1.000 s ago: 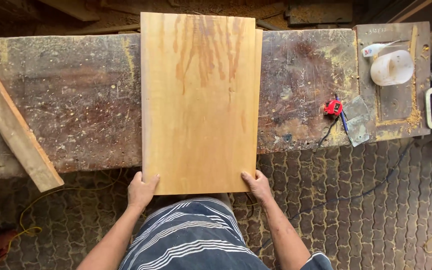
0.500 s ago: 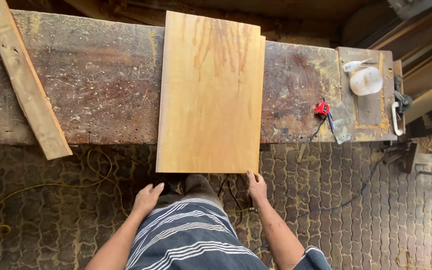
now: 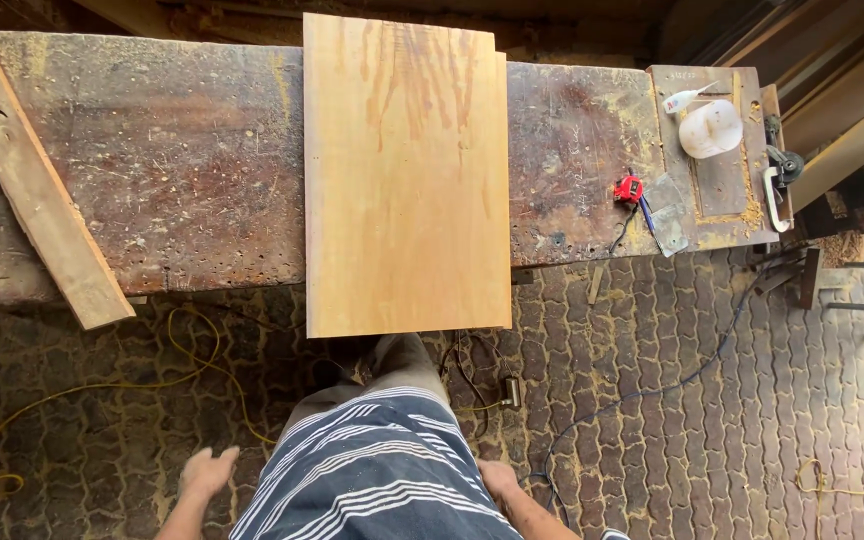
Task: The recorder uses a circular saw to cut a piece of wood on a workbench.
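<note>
**Board on the surface, both hands drawn back and empty**

We look down on a long, scarred wooden surface (image 3: pixel 152 160) running left to right across the top of the view, above a floor of interlocking pavers (image 3: pixel 702 400). Across it lies the pale wooden board (image 3: pixel 407 175), its long axis pointing straight away from us, its near end overhanging the edge of the surface toward our legs. A narrower plank (image 3: pixel 37 190) rests slanted on the left end of the surface.

Our hands sit low in the view, well apart from the board, one on each side of the striped shirt (image 3: pixel 377 470). The left hand (image 3: pixel 207 472) is spread, fingers loose, holding nothing. The right hand (image 3: pixel 500 482) is partly hidden by the shirt; it looks empty, though we cannot tell how its fingers lie. The board lies straight ahead, about midway between the two hands.

To the right rest a white tub (image 3: pixel 710 128), a glue bottle (image 3: pixel 687 98) and a red tape measure (image 3: pixel 629 189). A yellow cord (image 3: pixel 82 395) trails over the pavers.
</note>
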